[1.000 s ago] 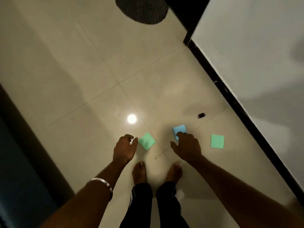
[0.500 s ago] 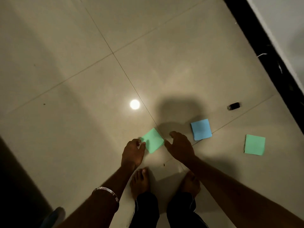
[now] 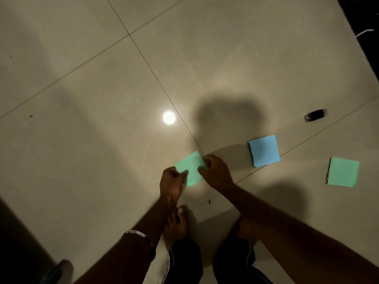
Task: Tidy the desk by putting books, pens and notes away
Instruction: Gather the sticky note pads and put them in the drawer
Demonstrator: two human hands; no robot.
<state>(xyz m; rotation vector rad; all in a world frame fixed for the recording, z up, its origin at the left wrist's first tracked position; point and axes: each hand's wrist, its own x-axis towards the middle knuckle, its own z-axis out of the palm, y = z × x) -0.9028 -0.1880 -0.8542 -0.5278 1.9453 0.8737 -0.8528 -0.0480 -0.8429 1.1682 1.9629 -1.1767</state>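
A green sticky note point(image 3: 190, 168) lies on the pale tiled floor in front of my bare feet. My left hand point(image 3: 171, 181) pinches its lower left corner. My right hand point(image 3: 215, 172) grips its right edge, fingers curled over the paper. A blue sticky note point(image 3: 264, 150) lies flat on the floor to the right, apart from both hands. Further right lies a second green sticky note point(image 3: 342, 172).
A small black object point(image 3: 315, 115) lies on the floor at the far right. A dark skirting strip point(image 3: 365, 27) runs along the top right corner. A ceiling light reflects off the tile point(image 3: 169, 117). Something blue shows at the bottom left edge point(image 3: 55, 273).
My right hand left the blue note and moved left onto the green note. My left hand closed on that note's corner. The view came closer to the floor.
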